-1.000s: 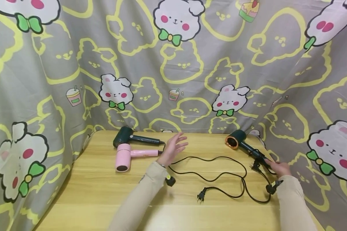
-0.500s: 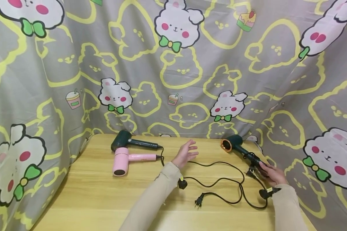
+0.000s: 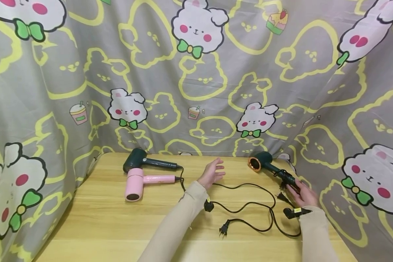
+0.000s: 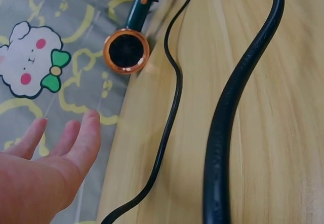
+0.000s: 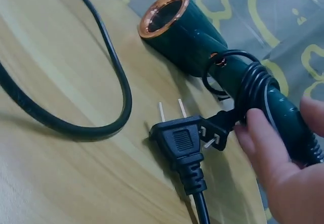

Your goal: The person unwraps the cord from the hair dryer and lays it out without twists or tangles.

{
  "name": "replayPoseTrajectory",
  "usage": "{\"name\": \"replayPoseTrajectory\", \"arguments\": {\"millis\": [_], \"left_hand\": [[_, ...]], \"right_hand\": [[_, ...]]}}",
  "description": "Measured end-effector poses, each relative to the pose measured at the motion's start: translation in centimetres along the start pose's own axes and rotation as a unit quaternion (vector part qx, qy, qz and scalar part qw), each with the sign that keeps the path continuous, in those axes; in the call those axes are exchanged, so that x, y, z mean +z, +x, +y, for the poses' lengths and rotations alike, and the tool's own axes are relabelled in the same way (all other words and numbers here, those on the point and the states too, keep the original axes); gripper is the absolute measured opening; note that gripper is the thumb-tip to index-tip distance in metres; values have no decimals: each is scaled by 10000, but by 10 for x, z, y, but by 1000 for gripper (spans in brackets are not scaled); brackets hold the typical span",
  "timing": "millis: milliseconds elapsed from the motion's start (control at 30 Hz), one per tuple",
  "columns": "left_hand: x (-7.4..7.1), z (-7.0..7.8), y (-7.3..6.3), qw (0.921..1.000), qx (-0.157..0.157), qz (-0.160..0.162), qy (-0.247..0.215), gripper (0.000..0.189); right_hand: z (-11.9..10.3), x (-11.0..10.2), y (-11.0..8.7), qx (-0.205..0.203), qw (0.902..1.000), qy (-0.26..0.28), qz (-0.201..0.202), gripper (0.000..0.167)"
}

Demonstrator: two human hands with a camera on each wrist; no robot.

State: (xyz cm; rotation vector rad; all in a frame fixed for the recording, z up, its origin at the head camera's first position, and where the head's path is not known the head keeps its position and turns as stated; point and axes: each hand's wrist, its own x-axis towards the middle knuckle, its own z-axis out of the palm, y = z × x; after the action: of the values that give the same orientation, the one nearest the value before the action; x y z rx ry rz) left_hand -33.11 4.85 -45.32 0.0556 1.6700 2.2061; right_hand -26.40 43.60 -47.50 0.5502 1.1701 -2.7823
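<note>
At the right of the table, a dark green hair dryer (image 3: pixel 265 159) with a copper-coloured ring lies with its cord (image 5: pixel 253 89) wound round the handle. My right hand (image 3: pixel 302 194) is at the handle's end, fingers fairly straight against the wound cord and thumb on the other side. Two black plugs sit by these fingers; the nearer plug (image 5: pixel 177 138) has its prongs showing. My left hand (image 3: pixel 212 173) is held over the table's middle, fingers spread and palm turned toward the right, holding nothing. Below it, a black cord (image 4: pixel 172 102) snakes across the wood.
On the left, a pink hair dryer (image 3: pixel 135 185) lies in front of another dark green hair dryer (image 3: pixel 135 160), handles pointing right. A third plug (image 3: pixel 224 229) lies near the front of the wooden table (image 3: pixel 118 225). A patterned curtain (image 3: pixel 163 120) encloses the back and sides.
My right hand's fingers have loosened and straightened at the handle, after the dryer shifted slightly left. My left hand has moved right, away from the pink dryer.
</note>
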Motion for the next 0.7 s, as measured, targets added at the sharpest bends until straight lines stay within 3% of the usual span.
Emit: {"name": "replayPoseTrajectory", "arguments": {"millis": [167,233,400,533,700], "left_hand": [[0,-1,4,10000,13,-42,36,62],[1,-5,5,10000,-14,-36,22,63],[1,-16,11,9999,-137,74,8,67],[4,-21,17,9996,-191,141,136,70],[7,-26,26,9996,-100,242,123,71]], "right_hand": [[-1,7,0,-38,9982,-396,438,61],[1,5,-1,95,9978,-553,364,65],[13,3,-2,81,9943,-1023,-294,15],[20,12,-4,-23,9875,-1424,-669,23],[27,26,-8,-28,9867,-1311,-957,23]]}}
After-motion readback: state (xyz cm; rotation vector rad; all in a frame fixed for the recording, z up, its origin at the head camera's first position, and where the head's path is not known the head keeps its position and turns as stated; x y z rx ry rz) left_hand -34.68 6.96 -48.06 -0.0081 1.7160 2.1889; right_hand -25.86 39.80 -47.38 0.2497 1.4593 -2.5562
